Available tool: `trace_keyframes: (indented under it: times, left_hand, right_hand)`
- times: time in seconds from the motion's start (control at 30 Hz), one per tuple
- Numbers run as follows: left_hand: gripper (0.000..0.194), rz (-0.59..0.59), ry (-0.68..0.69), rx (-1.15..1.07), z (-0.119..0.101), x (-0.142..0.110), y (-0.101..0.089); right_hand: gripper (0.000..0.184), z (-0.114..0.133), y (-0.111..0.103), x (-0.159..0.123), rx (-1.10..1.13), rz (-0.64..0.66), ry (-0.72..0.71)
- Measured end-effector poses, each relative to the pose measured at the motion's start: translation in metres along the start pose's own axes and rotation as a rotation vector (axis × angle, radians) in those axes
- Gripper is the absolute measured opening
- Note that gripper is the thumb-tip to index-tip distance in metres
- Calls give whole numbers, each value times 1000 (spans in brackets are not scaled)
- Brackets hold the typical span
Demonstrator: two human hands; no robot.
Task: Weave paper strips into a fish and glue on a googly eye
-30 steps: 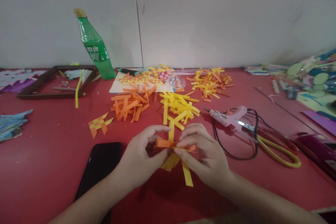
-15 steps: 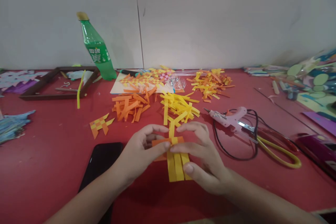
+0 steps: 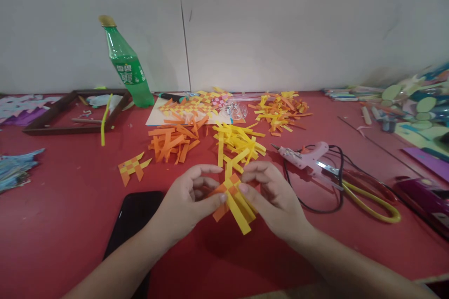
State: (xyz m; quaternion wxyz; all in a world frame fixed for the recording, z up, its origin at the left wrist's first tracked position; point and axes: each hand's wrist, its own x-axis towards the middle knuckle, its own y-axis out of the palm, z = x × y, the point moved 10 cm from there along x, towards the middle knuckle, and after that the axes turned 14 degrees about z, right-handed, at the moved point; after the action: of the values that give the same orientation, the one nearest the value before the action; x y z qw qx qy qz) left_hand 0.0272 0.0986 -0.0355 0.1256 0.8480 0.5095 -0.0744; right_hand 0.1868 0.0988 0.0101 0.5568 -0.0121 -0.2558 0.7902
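Observation:
Both my hands hold a small woven piece of yellow and orange paper strips (image 3: 234,201) just above the red table (image 3: 70,205). My left hand (image 3: 191,201) pinches its left side between thumb and fingers. My right hand (image 3: 271,198) pinches its right side. Long yellow ends stick out toward me. Behind my hands lie a pile of loose yellow strips (image 3: 238,142) and a pile of orange strips (image 3: 171,140).
A black phone (image 3: 135,222) lies by my left forearm. A finished woven piece (image 3: 132,167) sits left of it. A pink glue gun (image 3: 305,156) with its black cord, yellow-handled scissors (image 3: 368,196), a green bottle (image 3: 126,67) and a wooden frame (image 3: 73,110) stand around.
The woven piece was lifted off the table, laid flat with its yellow strips straight, and is now turned at an angle between my fingertips. My hands stayed in the same spot.

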Motion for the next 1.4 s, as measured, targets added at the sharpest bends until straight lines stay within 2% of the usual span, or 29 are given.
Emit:
trace_keyframes:
  times: [0.17,0.33,0.53,0.63,0.73,0.83,0.93,1.0,1.17,1.4]
  left_hand:
    - [31,153,45,135,-8,0,18]
    - [20,170,32,157,-10,0,20]
    - [19,51,18,-14,-2,2,5]
    - [20,51,31,-53,-2,2,6]
    - [22,42,23,-3,-3,-1,8]
    - [23,-24,-15,115,-3,-4,5]
    - [22,-90,-27,191,-5,-6,-1]
    - [21,-97,-7,191,-6,-5,-1]
    - [14,-41,96,143,-12,-6,4]
    - [14,5,122,144,-17,-6,11]
  right_hand:
    - [8,26,11,0,-244,105,-162]
    - [16,39,21,-1,-365,157,-268]
    - [19,58,6,-13,-585,-84,-408]
    - [18,61,3,-13,-573,-79,-404]
    - [17,69,-1,-17,-566,-80,-409]
    - [20,83,3,-29,-555,-61,-501]
    - [13,92,14,-40,-594,-19,-608]
    - [13,89,17,-39,-654,-16,-593]
    - [14,68,2,-18,-751,-137,-378]
    - [12,64,4,-10,-663,-101,-353]
